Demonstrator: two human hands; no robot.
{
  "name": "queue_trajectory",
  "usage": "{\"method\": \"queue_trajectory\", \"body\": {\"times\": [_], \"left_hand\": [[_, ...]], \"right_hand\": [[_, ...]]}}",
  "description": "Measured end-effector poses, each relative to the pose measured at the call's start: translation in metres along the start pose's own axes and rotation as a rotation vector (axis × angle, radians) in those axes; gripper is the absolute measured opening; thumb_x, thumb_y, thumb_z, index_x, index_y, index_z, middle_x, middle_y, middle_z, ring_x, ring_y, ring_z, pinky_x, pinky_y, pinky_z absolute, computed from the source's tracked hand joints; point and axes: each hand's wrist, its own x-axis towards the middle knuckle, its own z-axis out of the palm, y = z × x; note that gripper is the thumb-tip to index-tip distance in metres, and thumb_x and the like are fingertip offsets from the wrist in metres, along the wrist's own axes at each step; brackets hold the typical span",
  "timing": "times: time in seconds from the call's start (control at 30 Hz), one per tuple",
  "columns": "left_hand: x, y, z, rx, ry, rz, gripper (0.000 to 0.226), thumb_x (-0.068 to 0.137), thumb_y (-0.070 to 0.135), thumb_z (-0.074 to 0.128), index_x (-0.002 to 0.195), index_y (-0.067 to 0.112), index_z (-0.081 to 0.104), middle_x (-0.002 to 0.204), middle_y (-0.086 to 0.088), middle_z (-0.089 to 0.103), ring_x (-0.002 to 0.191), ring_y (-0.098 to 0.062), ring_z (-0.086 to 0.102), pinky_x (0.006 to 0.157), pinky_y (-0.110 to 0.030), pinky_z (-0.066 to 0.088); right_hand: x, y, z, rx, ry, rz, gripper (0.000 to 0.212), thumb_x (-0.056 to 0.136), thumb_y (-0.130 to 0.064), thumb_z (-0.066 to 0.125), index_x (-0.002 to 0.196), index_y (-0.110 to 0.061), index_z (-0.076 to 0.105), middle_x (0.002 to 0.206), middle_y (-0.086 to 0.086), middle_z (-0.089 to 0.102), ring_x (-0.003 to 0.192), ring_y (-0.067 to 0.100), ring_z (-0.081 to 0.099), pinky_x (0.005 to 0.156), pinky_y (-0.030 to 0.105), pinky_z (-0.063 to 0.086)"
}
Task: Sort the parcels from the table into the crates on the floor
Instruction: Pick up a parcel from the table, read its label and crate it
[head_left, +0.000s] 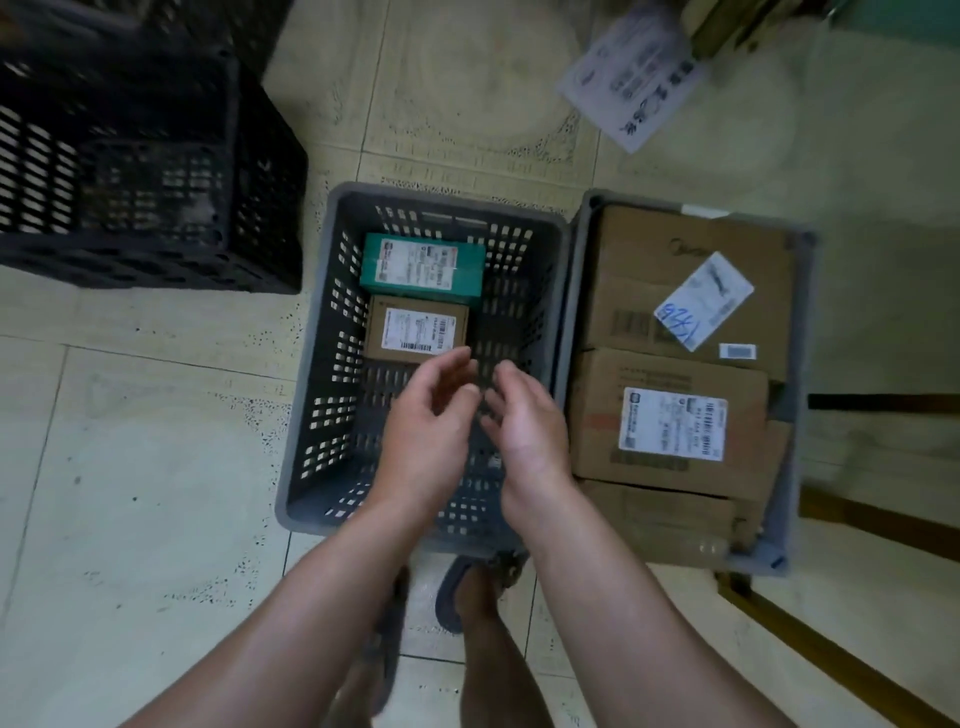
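Observation:
A grey slotted crate (317, 395) stands on the floor in the middle. Inside it lie a green box (422, 270) with a white label and, just nearer, a small brown box (415, 330) with a white label. My left hand (428, 431) and my right hand (524, 426) hover side by side above this crate, fingers relaxed and holding nothing. The left fingertips are just above the brown box's near edge. To the right, a second grey crate (800, 322) is full of large cardboard parcels (670, 421), two with labels on top.
A black slotted crate (156, 171) stands at the upper left. A white plastic mailer (634, 73) lies at the top right beside a blurred cardboard shape. Wooden table legs (831, 644) run along the right side. My sandalled feet (467, 597) stand just behind the middle crate.

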Motion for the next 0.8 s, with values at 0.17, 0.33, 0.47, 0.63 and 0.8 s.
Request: {"method": "queue_trajectory", "body": {"times": [0.17,0.33,0.47,0.63,0.8], "left_hand": [[-0.059,0.033,-0.008,0.046,-0.064,0.153,0.036,0.1,0.008,0.053,0.132,0.024,0.058,0.122,0.011,0.066,0.112,0.009,0.058,0.095,-0.013,0.045],[-0.136,0.064,-0.02,0.087,-0.168,0.271,0.037,0.101,0.01,0.053,0.136,0.022,0.057,0.123,0.014,0.065,0.114,0.008,0.058,0.099,-0.016,0.046],[-0.203,0.089,-0.022,0.081,-0.281,0.335,0.034,0.101,0.01,0.052,0.132,0.023,0.056,0.124,0.009,0.065,0.116,0.002,0.059,0.103,-0.022,0.047],[-0.291,0.126,-0.013,0.045,-0.392,0.394,0.03,0.101,0.01,0.053,0.128,0.021,0.06,0.119,0.006,0.069,0.112,-0.003,0.063,0.095,-0.017,0.051],[-0.367,0.145,0.021,0.097,-0.531,0.429,0.028,0.1,0.014,0.055,0.126,0.023,0.062,0.119,0.007,0.069,0.113,-0.004,0.063,0.101,-0.024,0.048]], "right_hand": [[-0.071,-0.029,-0.032,-0.01,0.047,-0.151,0.009,0.099,-0.04,0.058,0.095,-0.036,0.066,0.117,-0.008,0.069,0.113,0.01,0.061,0.108,0.041,0.047],[-0.167,-0.054,-0.077,0.015,0.105,-0.309,0.012,0.101,-0.037,0.056,0.092,-0.038,0.062,0.098,-0.02,0.065,0.098,0.001,0.062,0.087,0.025,0.049],[-0.243,-0.06,-0.103,0.055,0.178,-0.42,0.012,0.102,-0.035,0.056,0.093,-0.037,0.064,0.102,-0.019,0.067,0.101,0.0,0.063,0.093,0.029,0.052],[-0.342,-0.055,-0.134,0.195,0.234,-0.482,0.012,0.101,-0.039,0.056,0.101,-0.034,0.067,0.119,-0.008,0.068,0.113,0.012,0.062,0.1,0.038,0.051],[-0.411,-0.045,-0.189,0.297,0.297,-0.554,0.012,0.101,-0.037,0.057,0.106,-0.034,0.067,0.112,-0.01,0.071,0.108,0.009,0.065,0.09,0.029,0.052]]}}
